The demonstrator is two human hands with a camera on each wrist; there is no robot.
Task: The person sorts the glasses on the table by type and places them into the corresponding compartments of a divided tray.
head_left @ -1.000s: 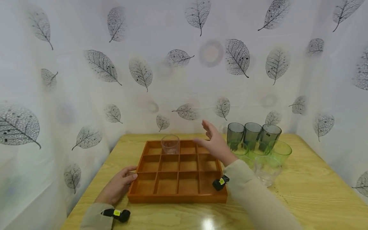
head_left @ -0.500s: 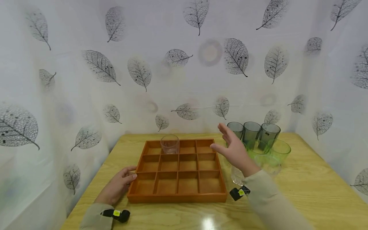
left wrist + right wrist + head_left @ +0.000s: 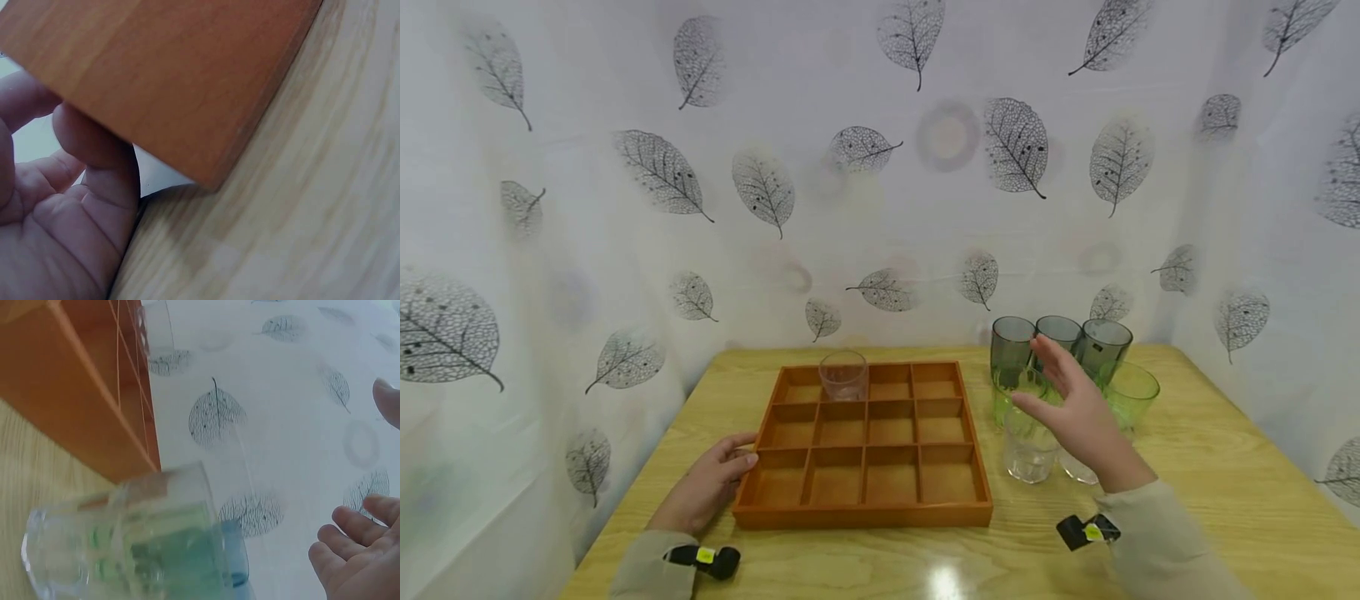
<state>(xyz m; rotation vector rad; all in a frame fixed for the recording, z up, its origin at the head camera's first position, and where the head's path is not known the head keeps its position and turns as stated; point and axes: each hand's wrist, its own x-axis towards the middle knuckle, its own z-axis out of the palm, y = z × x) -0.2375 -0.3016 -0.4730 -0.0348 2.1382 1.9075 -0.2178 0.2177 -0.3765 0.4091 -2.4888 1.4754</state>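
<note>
A wooden tray (image 3: 862,517) with several compartments stands on the table, and one clear glass (image 3: 844,379) is in its back row. My left hand (image 3: 703,483) touches the tray's left side with loosely bent fingers, partly hidden behind the wood in the left wrist view. Right of the tray, my right hand (image 3: 1086,421) hovers among the glasses with thumb and fingers spread, holding nothing. Below it are clear glasses (image 3: 1028,460), one partly hidden by the hand. In the right wrist view, a clear glass (image 3: 69,550) lies in front of green and grey ones, apart from the fingers.
Three grey glasses (image 3: 1013,342) stand at the back right, with green glasses (image 3: 1133,387) in front of them. The wooden table (image 3: 1225,467) extends around the tray. A white curtain (image 3: 880,208) with leaf prints hangs behind.
My right hand has moved from above the tray's back right corner rightward and nearer, over the glasses, its fingers staying spread. The left hand and tray have stayed put.
</note>
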